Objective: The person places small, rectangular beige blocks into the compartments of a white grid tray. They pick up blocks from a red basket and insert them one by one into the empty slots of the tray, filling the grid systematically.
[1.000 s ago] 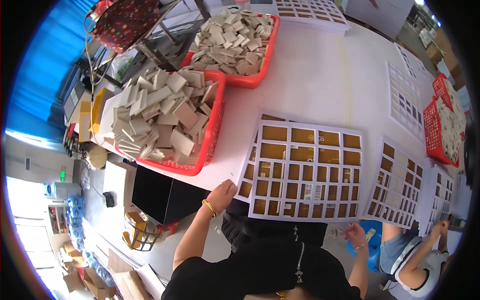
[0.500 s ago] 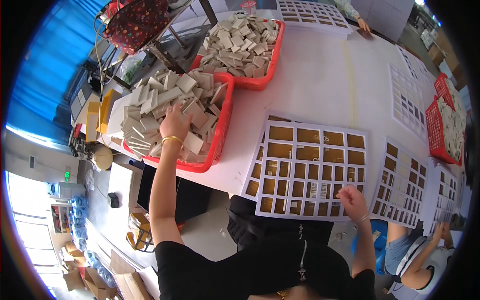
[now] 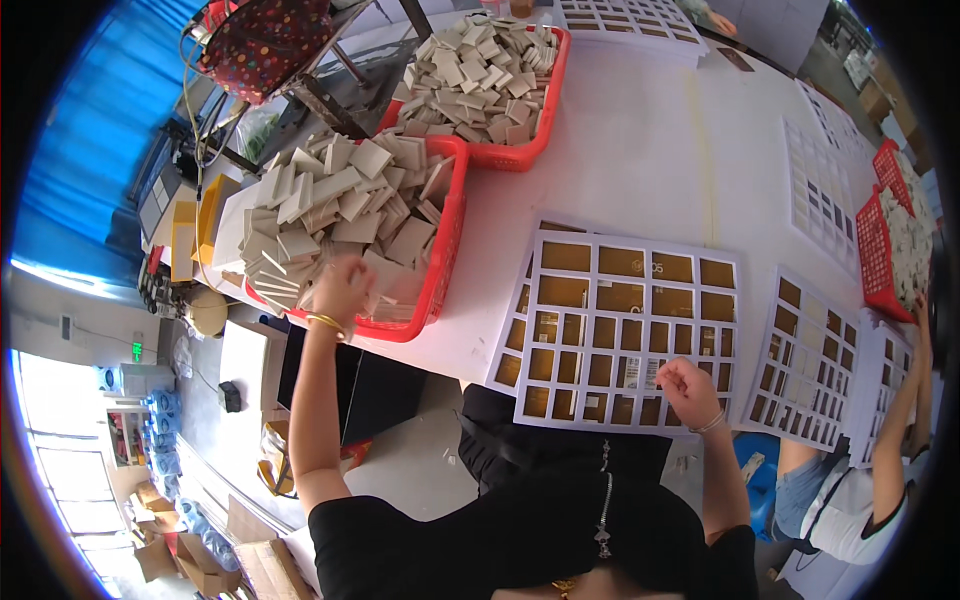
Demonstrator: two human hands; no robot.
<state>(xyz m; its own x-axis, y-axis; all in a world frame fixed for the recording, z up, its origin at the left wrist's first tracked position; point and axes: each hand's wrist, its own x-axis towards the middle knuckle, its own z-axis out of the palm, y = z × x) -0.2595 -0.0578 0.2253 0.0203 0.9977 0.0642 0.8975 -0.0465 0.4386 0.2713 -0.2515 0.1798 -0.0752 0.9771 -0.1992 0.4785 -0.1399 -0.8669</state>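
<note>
My left hand (image 3: 342, 288), with a gold bangle at the wrist, is at the near side of a red basket (image 3: 447, 255) heaped with pale, flat tiles (image 3: 335, 185). Motion smears its fingers, so I cannot tell whether a tile is between them. Over the lower right part of a white grid frame (image 3: 618, 333) hovers my right hand (image 3: 688, 392). Its fingers are curled together, and anything inside them is hidden. Brown cardboard shows through the frame's rectangular openings. Another such frame (image 3: 507, 370) sticks out from under it on the left.
Behind stands a second red basket (image 3: 540, 125) of tiles. More grid frames lie on the white table (image 3: 620, 150) at the right (image 3: 805, 360) and far end (image 3: 630, 20). Red baskets (image 3: 885, 250) stand at the right edge, where a co-worker's arm (image 3: 900, 400) reaches in. A dark flat piece (image 3: 735, 60) lies far back.
My left hand has moved toward me, from the middle of the tile heap to the basket's near side. My right hand has shifted slightly left. The co-worker's arm at right now reaches forward.
</note>
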